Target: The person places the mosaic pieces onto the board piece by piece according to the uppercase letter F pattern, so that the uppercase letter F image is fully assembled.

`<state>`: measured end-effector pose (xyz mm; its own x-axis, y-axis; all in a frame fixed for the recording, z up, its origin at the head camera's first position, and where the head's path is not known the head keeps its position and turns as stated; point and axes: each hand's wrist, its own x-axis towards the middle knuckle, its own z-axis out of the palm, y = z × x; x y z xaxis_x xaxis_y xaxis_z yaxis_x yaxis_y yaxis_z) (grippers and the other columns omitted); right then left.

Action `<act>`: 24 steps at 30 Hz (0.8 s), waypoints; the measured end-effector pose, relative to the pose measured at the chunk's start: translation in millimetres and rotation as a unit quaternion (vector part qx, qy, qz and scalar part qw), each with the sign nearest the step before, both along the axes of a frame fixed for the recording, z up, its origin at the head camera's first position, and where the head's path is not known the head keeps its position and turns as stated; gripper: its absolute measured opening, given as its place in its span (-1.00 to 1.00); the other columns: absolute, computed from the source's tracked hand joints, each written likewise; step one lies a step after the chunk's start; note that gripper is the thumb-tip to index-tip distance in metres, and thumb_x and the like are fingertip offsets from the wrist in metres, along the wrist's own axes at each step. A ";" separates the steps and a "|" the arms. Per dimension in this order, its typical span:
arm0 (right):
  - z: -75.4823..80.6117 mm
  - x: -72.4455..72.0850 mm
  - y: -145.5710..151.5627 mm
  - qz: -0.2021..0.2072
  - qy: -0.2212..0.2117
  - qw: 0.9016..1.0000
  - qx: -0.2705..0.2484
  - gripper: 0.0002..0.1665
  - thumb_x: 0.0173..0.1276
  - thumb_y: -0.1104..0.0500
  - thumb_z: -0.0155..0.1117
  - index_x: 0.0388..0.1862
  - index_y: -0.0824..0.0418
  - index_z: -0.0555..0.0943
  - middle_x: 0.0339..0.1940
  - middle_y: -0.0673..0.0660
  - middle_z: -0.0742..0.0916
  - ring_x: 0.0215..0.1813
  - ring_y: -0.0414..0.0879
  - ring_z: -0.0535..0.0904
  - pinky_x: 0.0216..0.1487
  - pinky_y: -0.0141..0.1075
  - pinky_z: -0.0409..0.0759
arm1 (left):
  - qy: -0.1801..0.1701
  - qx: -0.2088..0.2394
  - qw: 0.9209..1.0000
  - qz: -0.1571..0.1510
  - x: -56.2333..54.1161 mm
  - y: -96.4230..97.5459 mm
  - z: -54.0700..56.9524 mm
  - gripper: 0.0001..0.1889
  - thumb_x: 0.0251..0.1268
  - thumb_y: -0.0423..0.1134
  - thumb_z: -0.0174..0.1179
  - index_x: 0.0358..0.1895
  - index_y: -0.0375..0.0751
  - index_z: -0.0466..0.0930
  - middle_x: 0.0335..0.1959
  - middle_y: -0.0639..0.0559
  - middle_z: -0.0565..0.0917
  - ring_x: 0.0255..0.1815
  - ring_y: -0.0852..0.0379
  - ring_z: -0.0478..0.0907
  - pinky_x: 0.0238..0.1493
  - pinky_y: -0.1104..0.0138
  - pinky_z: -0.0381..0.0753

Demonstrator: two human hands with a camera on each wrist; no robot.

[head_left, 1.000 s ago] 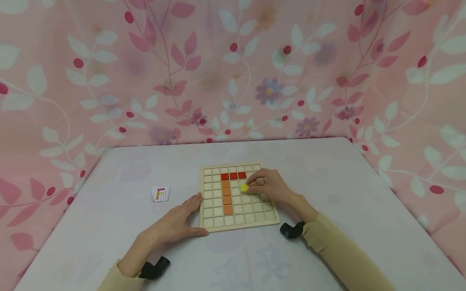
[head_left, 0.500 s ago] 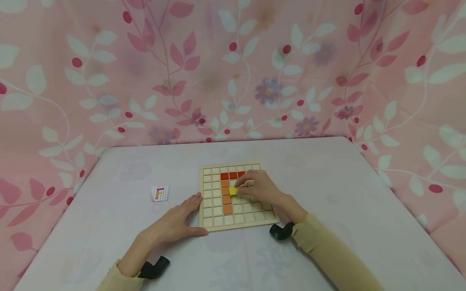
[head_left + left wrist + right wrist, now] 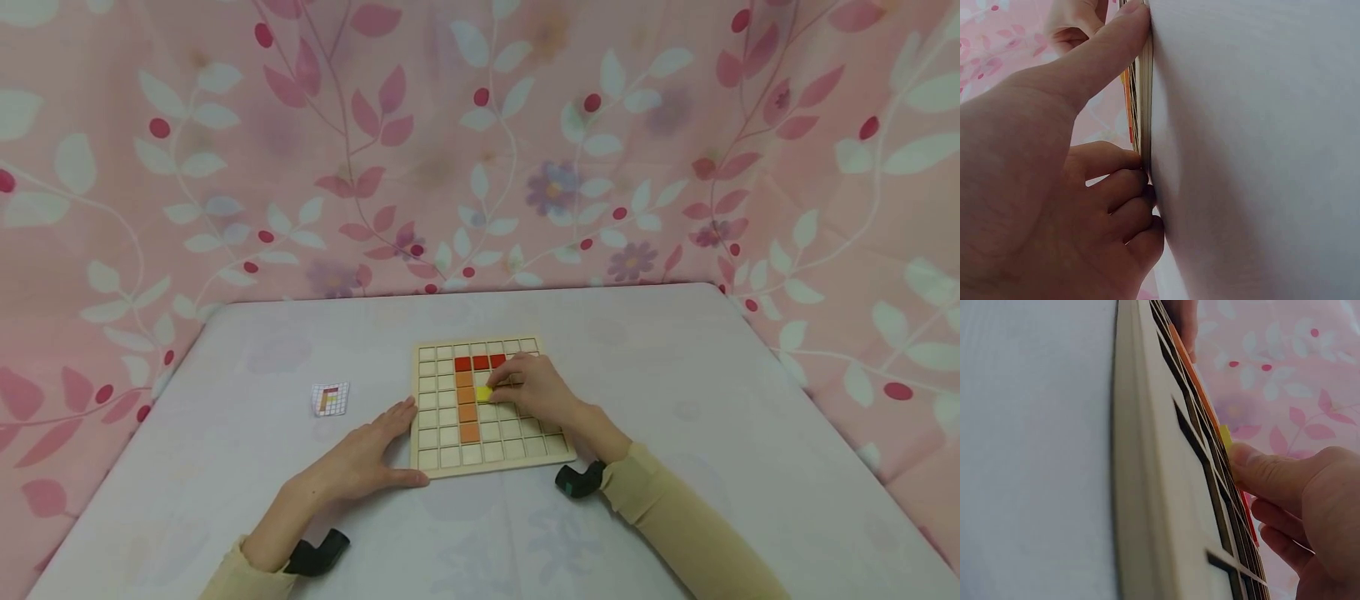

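Note:
A wooden grid board (image 3: 513,450) lies on the table. My right hand (image 3: 536,387) pinches a small yellow square tile (image 3: 483,393) between thumb and fingers, at the cell just right of the orange column. In the right wrist view the yellow tile (image 3: 1225,435) sticks up slightly tilted past the thumb tip, low over the grid. Three red tiles (image 3: 481,362) form a row near the top, and several orange tiles (image 3: 468,412) run down from its left end. With thumb and fingers spread, my left hand (image 3: 356,462) touches the board's left edge and lower left corner.
A small paper card (image 3: 331,399) printed with a coloured grid pattern lies left of the board. Black wrist mounts show at the left cuff (image 3: 318,552) and the right cuff (image 3: 581,480). A pink floral cloth (image 3: 480,167) hangs behind the table.
My right hand has carried the yellow tile left across the board to beside the orange column, then shifted very slightly back right. The left hand stays in place.

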<state>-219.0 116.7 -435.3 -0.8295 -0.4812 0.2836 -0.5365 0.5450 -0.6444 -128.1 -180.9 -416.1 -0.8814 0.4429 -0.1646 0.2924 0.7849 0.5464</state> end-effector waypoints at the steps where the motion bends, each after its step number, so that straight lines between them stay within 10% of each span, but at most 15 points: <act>1: -0.8 0.0 -0.1 0.000 0.002 1.000 0.000 -0.82 0.13 0.17 0.58 -0.26 0.09 0.79 -0.29 -0.06 0.77 -0.12 -0.15 0.61 0.00 -0.18 0.60 | 0.000 0.000 1.000 -0.001 0.0 -0.1 -0.1 0.15 0.02 0.32 0.40 0.58 -0.25 0.09 0.63 -0.06 0.08 0.63 -0.15 0.00 0.51 -0.17 0.11; 24: -6.5 -2.1 1.2 0.003 0.034 0.999 -0.004 -0.77 0.09 0.16 0.60 -0.25 0.11 0.79 -0.30 -0.05 0.74 -0.16 -0.16 0.63 -0.06 -0.25 0.61 | -0.003 -0.001 1.000 0.001 -0.6 -0.6 -2.6 0.15 0.03 0.31 0.41 0.58 -0.24 0.07 0.64 -0.04 0.07 0.63 -0.14 -0.01 0.52 -0.15 0.11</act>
